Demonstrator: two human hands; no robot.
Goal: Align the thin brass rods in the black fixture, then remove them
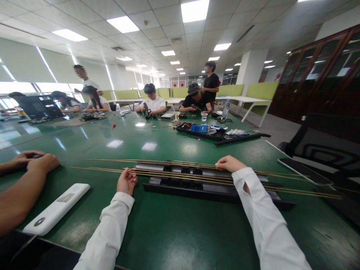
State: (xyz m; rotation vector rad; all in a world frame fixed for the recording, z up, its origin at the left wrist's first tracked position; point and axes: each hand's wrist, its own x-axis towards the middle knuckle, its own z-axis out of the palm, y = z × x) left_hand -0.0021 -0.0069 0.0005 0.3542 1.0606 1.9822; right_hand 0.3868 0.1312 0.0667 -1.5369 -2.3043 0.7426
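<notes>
Several long, thin brass-coloured rods [174,174] stretch sideways above black and grey rail-like bars [194,190] on the green table. The bars carry dark blocks [185,170] in their middle part. My left hand [127,182] is at the left end of the bars, its thumb and fingertips closed on the nearer rods. Farther right, my right hand [231,164] reaches over the bars and pinches the farther rods from above. How many rods each hand grips is too fine to make out.
Another person's hands [42,161] rest at the left, near a white oblong device [57,208]. A phone [305,171] lies at the right edge by a black chair [332,150]. Across the green table [135,140] stand an open tool case [201,130] and a bottle [226,108]; several people work beyond.
</notes>
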